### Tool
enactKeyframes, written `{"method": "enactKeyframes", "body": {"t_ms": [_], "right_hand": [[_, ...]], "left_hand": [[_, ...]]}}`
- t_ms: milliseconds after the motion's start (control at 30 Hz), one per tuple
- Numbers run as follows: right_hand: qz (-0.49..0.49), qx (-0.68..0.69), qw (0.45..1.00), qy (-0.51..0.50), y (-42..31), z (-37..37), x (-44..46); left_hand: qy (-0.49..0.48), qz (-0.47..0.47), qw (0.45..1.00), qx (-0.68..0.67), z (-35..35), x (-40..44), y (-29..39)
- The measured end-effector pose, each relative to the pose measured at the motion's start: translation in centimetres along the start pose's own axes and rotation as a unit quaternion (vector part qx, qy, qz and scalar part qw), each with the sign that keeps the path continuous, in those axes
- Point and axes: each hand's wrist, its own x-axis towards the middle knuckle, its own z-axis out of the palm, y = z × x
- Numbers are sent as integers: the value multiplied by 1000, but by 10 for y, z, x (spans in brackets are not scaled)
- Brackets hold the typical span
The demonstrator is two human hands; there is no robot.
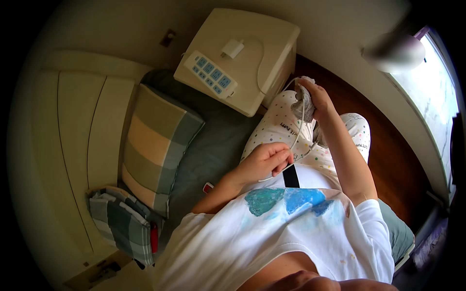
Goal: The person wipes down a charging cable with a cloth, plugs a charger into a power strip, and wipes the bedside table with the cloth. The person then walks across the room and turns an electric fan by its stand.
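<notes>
A thin white cable [304,109] loops in front of my body. My left hand [270,158] is closed on it near my waist, with the cable passing by the curled fingers. My right hand [316,98], farther out above my knees, grips a crumpled grey-white cloth [302,110]. The cable runs up along this cloth; whether it passes inside is hidden. On the nightstand [272,29], a white charger plug [232,48] lies with a white cable leading off towards my right hand. Next to it sits a white power strip [211,74] with blue-grey sockets.
I sit on a bed with a dark green sheet [221,140]. A striped pillow [155,145] leans on the cream headboard [77,145], near folded checked fabric [124,223]. A small red-and-white object [208,187] lies by my left forearm. A white lamp [395,52] stands by the window.
</notes>
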Motion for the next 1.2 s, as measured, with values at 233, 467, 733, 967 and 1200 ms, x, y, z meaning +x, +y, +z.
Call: {"method": "enactKeyframes", "body": {"t_ms": [233,467,733,967,1200], "right_hand": [[-175,-126,976,2,26,24,-25],[-247,-173,952,57,6,9,-21],[-130,42,988,66,-25,-3,-21],[92,143,976,-138,1,3,-76],[7,-10,977,-211,7,12,-114]], "left_hand": [[32,14,982,-184,-2,13,13],[-41,-2,893,-448,-18,26,-21],[-14,101,923,-372,-33,-12,-16],[140,171,939,-264,-23,7,-3],[274,198,939,64,2,35,-9]]}}
